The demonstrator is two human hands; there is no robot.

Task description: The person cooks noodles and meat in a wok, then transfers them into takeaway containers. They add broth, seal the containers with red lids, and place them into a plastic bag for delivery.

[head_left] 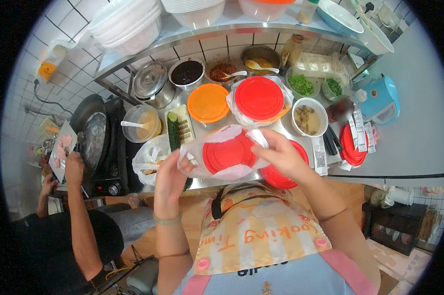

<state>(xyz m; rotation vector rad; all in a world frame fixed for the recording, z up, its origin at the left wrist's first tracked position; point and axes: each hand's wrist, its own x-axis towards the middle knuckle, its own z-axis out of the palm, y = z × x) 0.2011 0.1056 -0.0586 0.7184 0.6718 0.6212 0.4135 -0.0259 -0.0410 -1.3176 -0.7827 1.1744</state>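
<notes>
Both of my hands hold a thin white plastic bag (192,149) around a container with a red lid (229,150), near the counter's front edge. My left hand (174,173) grips the bag's left side, and my right hand (281,153) pinches its bunched right end. Behind the bag sit a bowl with an orange lid (208,103) and a red-lidded one (259,98) in another bag. More red lids (279,176) lie partly under my right hand. A cucumber (173,131) rests on a grater (184,118) beside my left hand.
At the left, a co-worker's hands (74,167) are by a wok (93,136) and a tray of pink meat (64,145). Sauce bowls (187,73) stand under a metal shelf (214,30). A bowl of broth (309,117), printed slips (319,155) and a blue kettle (382,99) are at the right.
</notes>
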